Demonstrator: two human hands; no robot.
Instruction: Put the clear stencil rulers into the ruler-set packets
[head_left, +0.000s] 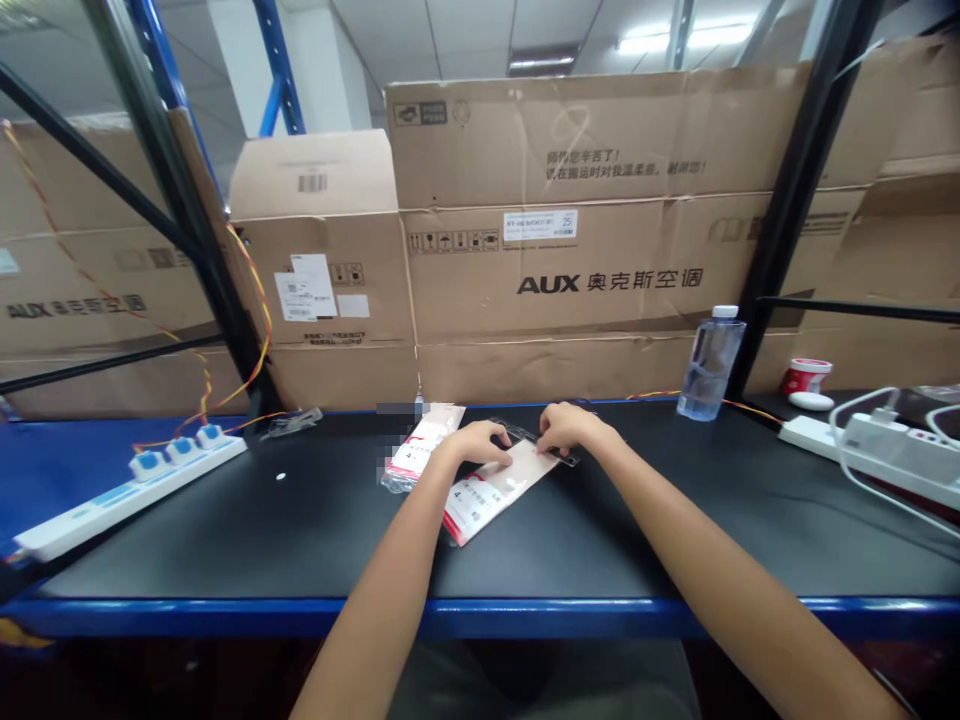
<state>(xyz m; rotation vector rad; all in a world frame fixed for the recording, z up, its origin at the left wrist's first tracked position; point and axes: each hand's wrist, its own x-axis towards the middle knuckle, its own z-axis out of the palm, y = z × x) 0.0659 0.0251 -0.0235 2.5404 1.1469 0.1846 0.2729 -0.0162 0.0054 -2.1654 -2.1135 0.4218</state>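
Note:
A flat packet (506, 482) with a beige face, white printed label and red end lies slanted on the black table mat. My left hand (478, 443) is at its upper left edge, thumb on the packet and fingers curled beside clear plastic. At the packet's far right end, my right hand (568, 428) has its fingertips pinched down on the edge. Dark, shiny plastic shows between and under both hands, though its shape is partly hidden. Left of my left hand lies a second similar packet (426, 442) in a clear wrapper, partly covered by my wrist.
A clear water bottle (711, 365) stands back right, near a red-and-white tub (807, 376) and a white power strip (911, 455) with cables. Another power strip (142, 495) lies left. Cardboard boxes (600, 240) wall the back; a blue edge (570, 618) runs along the front.

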